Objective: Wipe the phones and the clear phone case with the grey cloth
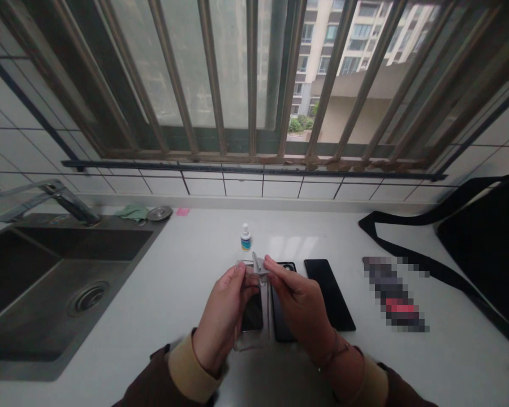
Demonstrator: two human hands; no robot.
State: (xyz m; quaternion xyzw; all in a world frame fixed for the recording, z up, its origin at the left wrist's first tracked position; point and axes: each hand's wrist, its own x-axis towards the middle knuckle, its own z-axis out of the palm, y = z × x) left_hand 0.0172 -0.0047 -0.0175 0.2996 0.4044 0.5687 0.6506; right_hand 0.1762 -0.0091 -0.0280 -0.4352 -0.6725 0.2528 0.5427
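Observation:
My left hand (224,311) pinches the upper left side of a clear phone case (253,340) and tilts it over the counter. In my right hand (301,299), a small grey cloth (259,264) is pressed against the case's top end. Through the clear plastic a dark phone (253,314) shows below. Another dark phone (281,327) with a camera bump lies partly under my right hand. To its right is a black phone (330,295), face up or down I cannot tell. A small white bottle (245,237) with a blue label stands just beyond my hands.
A sink (63,299) with a faucet (68,203) is at the left. Near it lie a green cloth (133,212), a metal drain cover (159,213) and a pink slip (182,212). A blurred-out item (396,294) and a black bag (487,232) with straps occupy the right.

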